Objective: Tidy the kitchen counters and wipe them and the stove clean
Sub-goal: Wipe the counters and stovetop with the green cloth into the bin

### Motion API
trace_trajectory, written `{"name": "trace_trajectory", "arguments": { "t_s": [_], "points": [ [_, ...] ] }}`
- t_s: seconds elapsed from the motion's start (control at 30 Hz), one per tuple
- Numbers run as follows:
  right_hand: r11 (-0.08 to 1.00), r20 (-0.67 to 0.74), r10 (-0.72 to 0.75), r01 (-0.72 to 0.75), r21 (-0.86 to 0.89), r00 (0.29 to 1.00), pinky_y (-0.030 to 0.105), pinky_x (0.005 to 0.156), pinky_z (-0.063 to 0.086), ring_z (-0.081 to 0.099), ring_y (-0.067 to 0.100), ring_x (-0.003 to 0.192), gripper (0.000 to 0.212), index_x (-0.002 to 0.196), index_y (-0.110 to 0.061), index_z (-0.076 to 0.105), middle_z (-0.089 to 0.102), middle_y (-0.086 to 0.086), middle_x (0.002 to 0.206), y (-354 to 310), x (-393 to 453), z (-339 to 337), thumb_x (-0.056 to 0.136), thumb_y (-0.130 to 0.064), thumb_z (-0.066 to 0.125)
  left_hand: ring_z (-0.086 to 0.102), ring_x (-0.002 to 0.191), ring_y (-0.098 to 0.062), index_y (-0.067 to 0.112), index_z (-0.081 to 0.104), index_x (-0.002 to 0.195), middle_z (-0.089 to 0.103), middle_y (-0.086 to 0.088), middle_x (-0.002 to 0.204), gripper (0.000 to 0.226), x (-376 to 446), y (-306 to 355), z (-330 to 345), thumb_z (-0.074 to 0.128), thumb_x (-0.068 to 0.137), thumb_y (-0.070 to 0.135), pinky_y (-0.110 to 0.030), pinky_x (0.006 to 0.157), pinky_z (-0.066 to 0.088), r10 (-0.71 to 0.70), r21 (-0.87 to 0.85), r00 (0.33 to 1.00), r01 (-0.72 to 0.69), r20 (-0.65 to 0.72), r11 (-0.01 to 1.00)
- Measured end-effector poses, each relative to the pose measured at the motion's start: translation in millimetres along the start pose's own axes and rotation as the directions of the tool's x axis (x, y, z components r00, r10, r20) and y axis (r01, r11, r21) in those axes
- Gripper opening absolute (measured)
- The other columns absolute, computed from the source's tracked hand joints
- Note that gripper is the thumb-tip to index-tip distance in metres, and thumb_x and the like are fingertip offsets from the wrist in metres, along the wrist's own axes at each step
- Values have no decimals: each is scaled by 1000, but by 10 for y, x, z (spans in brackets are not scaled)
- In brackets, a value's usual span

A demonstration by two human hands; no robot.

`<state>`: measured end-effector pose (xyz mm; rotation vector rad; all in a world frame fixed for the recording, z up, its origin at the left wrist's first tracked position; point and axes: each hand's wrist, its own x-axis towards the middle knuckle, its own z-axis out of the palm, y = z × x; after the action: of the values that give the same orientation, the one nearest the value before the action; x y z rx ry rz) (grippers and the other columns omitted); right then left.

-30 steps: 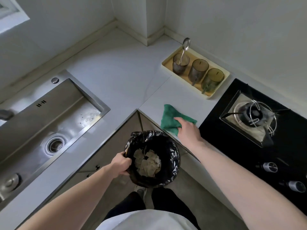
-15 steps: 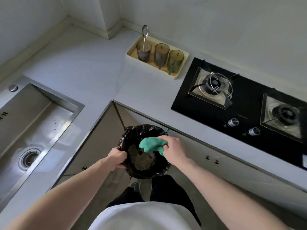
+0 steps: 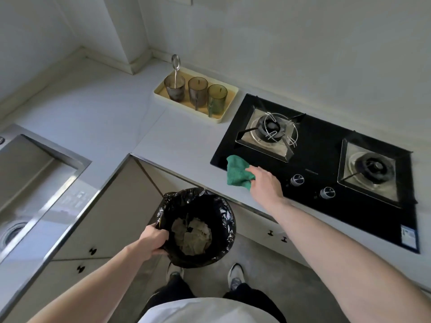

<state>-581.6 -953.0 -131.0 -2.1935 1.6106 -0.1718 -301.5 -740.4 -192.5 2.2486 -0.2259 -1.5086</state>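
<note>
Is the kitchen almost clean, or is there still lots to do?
Partly done. The counter looks bare apart from the tray of cups, and scraps sit in the bin held by the left hand. In hand: the right hand holds the green cloth at the stove corner. Left: wiping the stove.

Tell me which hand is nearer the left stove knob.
Right. The right hand, gripping the green cloth, sits just left of the round silver left stove knob. The left hand grips the black-lined bin's rim, lower and farther left.
</note>
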Motion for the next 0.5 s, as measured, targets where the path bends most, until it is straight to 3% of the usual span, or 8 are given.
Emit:
{"name": "trace_trajectory", "arguments": {
  "t_s": [0.13,0.2,0.27,0.33,0.4,0.5],
  "points": [
    [993,175,19,1,-115,984,31,105,44,46,16,141,57,140,-28,54,47,-5,155,431,-125,206,92,3,54,77,72,-39,10,68,103,75,-23,99,35,-61,-106,372,54,73,0,-62,72,62,-25,-32,999,24,-33,999],
    [993,190,20,2,-114,982,31,107,44,44,16,143,63,141,-29,54,43,-8,158,641,-300,210,91,8,50,76,67,-37,9,67,103,74,-22,96,31,-183,-141,577,53,78,-2,-52,64,64,-39,-50,998,36,-48,998],
    [990,185,46,-21,-137,982,31,85,53,62,21,120,63,140,-32,54,57,-6,146,861,-478,145,90,6,49,75,64,-33,10,67,104,73,-18,91,30,-291,-163,755,54,81,-4,-37,49,60,-50,-39,997,48,-61,998],
    [989,179,86,-62,-134,980,29,68,47,67,21,98,58,138,-34,54,67,-5,130,1147,-676,44,92,1,49,75,67,-36,8,68,104,74,-20,89,30,-365,-201,931,55,80,-4,-41,50,61,-53,-21,997,52,-55,998],
    [985,181,130,-105,-139,975,30,68,47,67,20,92,52,139,-34,54,70,-4,122,1436,-871,-75,95,-6,50,75,67,-40,7,68,102,75,-24,87,28,-421,-209,1084,57,78,-2,-53,57,63,-51,24,998,52,-36,998],
    [974,149,177,-152,-165,973,31,70,46,65,22,93,46,139,-35,54,72,-1,116,1696,-1075,-251,97,-16,50,69,50,-32,9,64,101,72,-21,78,22,-575,-166,1251,55,83,0,-44,53,62,-49,99,999,48,2,994]
  ]
}}
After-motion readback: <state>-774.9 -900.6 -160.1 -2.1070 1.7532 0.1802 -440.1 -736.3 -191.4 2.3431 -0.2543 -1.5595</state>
